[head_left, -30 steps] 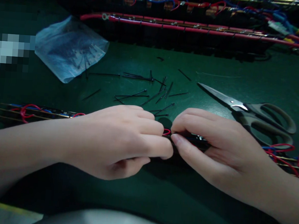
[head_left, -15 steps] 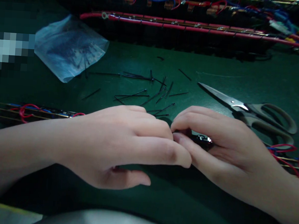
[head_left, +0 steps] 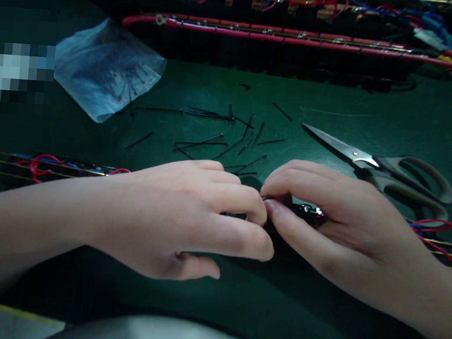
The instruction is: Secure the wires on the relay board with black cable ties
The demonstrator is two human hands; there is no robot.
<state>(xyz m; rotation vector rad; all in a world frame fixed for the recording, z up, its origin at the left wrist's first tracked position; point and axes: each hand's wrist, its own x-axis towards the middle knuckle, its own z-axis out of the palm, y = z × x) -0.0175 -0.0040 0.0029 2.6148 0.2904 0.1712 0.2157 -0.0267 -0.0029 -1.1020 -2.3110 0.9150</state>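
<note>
A long black wired assembly with red and blue wires and brass strips lies across the green table, running under both hands. My left hand rests on it, fingers curled and pressed toward the right hand. My right hand pinches a dark part of the assembly between thumb and forefinger. The fingertips of both hands meet at the middle. What lies between the pinching fingers is mostly hidden.
Grey-handled scissors lie shut at the right. Several loose black cable ties are scattered behind the hands. A clear plastic bag of ties sits back left. More wired assemblies with red cables line the far edge.
My left fingers slid right over the joint and then drew back a little, hiding the red wire loop seen between the hands. My right hand kept its pinch.
</note>
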